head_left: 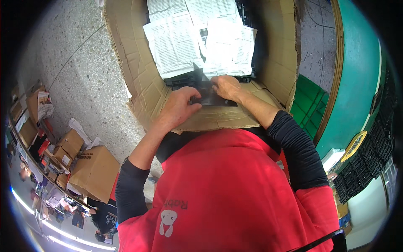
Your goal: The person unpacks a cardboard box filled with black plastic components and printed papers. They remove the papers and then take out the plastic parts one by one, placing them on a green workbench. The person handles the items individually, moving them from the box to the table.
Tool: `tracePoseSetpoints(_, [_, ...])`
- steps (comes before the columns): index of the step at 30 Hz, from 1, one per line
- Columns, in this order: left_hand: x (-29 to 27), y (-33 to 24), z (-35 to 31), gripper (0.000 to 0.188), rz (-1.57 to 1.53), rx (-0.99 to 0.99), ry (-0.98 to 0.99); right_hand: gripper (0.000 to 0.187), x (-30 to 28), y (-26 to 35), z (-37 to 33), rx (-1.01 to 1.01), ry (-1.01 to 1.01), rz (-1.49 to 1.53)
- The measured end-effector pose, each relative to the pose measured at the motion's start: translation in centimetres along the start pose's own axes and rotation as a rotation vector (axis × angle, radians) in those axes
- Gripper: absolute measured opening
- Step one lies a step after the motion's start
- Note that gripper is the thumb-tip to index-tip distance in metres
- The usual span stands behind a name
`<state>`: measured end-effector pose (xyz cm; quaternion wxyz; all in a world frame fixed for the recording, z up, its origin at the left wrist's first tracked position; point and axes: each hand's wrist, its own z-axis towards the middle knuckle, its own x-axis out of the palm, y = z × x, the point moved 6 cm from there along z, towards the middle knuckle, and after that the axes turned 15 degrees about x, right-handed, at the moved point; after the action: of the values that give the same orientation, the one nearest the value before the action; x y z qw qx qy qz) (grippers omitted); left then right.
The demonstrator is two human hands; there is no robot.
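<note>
Both my hands are inside the near end of an open cardboard box. My left hand is closed on the left end of a flat black plastic piece, thumb and fingers curled at its edge. My right hand grips the same piece from its far right side, fingertips bent over it. The piece's exact kind cannot be made out. Just beyond it, printed white paper sheets lie spread over more black plastic parts, which show only along the edges and between the sheets.
A green crate stands on the floor right of the box, beside a green tabletop. Black ribbed parts and a yellow-rimmed object are at the far right. Cardboard cartons and another person are at the lower left.
</note>
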<state>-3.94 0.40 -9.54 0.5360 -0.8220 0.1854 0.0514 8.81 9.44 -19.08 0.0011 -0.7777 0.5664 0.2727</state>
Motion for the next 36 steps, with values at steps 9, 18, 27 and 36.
tracePoseSetpoints(9, [-2.6, -1.9, -1.0, 0.025, 0.087, 0.14, -0.164, 0.015, -2.3, 1.8, -0.9, -0.087, -0.205, 0.054])
tracePoseSetpoints(18, [-6.1, -0.3, -2.8, 0.028, 0.136, 0.015, -0.355, 0.013, -5.7, 6.1, 2.5, -0.075, -0.318, -0.081])
tracePoseSetpoints(27, [-6.8, 1.0, -3.5, 0.028, 0.131, -0.104, -0.379, 0.027, -3.7, 6.8, 4.9, 0.076, -0.153, 0.042])
tracePoseSetpoints(36, [-6.6, 1.3, -3.6, 0.029, 0.073, -0.1, -0.476, 0.034, -4.9, 5.4, 6.3, 0.147, -0.004, 0.098])
